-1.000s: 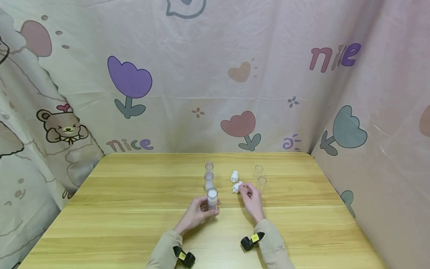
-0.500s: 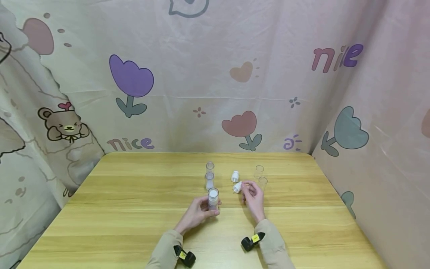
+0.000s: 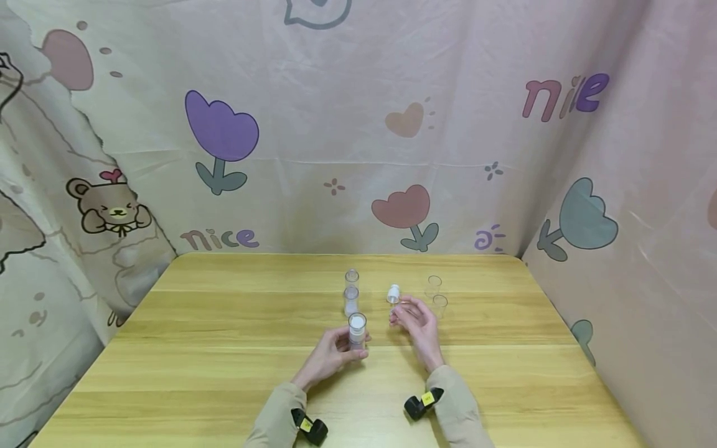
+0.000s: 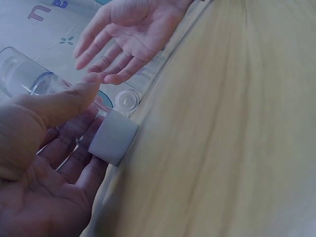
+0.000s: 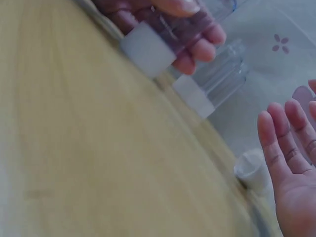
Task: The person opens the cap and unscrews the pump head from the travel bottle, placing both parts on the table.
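My left hand (image 3: 330,356) grips a clear pump bottle (image 3: 356,333) upright, low over the table. Its white base (image 4: 114,137) shows below the fingers in the left wrist view. My right hand (image 3: 420,330) is beside a white pump head (image 3: 394,293) lying on the table. In the left wrist view the fingers of the right hand (image 4: 133,37) look nearly straight, and no object shows in the palm. The right wrist view has part of the right hand (image 5: 294,158), also with straight fingers, near a white pump head (image 5: 251,168). A second pump head is hidden at the right hand.
Behind the held bottle stand two clear bottles (image 3: 351,300) in a row. To the right are two clear open-rimmed caps (image 3: 439,306). The wooden table (image 3: 224,348) meets a printed curtain (image 3: 302,205) at the back and sides.
My right hand shifts slightly left and its fingers cover the spot where the nearer pump head was visible. The left hand keeps its grip on the bottle. The head view pans slightly.
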`<state>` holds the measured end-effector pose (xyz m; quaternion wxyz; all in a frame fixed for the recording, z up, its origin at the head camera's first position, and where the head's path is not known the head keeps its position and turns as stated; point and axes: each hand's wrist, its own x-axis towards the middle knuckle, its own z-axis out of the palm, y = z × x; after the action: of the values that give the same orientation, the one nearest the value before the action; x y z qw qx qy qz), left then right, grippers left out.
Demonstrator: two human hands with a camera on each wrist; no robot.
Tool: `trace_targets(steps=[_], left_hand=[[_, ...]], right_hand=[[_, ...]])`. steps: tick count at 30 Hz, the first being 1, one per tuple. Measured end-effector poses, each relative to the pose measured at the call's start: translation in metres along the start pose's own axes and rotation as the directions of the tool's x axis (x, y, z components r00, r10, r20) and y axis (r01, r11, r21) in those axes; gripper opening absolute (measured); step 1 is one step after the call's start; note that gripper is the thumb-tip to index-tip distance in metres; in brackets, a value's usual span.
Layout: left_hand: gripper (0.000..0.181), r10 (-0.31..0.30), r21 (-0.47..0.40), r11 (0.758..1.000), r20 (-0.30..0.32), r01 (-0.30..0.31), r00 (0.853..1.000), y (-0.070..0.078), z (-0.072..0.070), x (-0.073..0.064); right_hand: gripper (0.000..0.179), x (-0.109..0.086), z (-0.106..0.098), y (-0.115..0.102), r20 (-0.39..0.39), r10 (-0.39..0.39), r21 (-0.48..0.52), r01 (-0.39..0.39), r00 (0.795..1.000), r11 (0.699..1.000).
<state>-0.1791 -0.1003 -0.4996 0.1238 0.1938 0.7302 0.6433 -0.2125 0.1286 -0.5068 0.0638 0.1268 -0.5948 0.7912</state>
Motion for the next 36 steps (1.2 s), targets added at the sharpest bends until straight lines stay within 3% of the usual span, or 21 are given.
trace_targets(steps=[7,16,20,31,36], left_hand=[[0.051,0.006,-0.005,1.0,0.0,-0.006,1.0,-0.001,0.0,0.0],[0.055,0.02,-0.002,1.0,0.013,-0.02,1.0,-0.002,-0.001,0.0],[0.055,0.02,0.017,1.0,0.006,-0.02,1.0,-0.003,0.0,0.0],[0.05,0.013,0.024,1.0,-0.005,-0.013,1.0,-0.003,0.0,0.0],[0.049,0.011,0.027,1.0,-0.017,-0.01,1.0,-0.004,0.0,0.0]], right_hand=[[0.05,0.001,0.004,-0.012,0.156,0.008,0.09,-0.023,0.988,0.996],[0.045,-0.001,0.016,-0.028,0.375,-0.028,0.089,-0.006,0.927,0.996],[0.044,-0.003,0.024,-0.037,0.405,-0.034,0.074,0.004,0.914,0.997],[0.044,-0.008,0.042,-0.054,0.406,-0.047,-0.028,0.064,0.913,0.998],[0.05,-0.009,0.05,-0.058,0.449,-0.059,-0.059,0.096,0.892,0.994]])
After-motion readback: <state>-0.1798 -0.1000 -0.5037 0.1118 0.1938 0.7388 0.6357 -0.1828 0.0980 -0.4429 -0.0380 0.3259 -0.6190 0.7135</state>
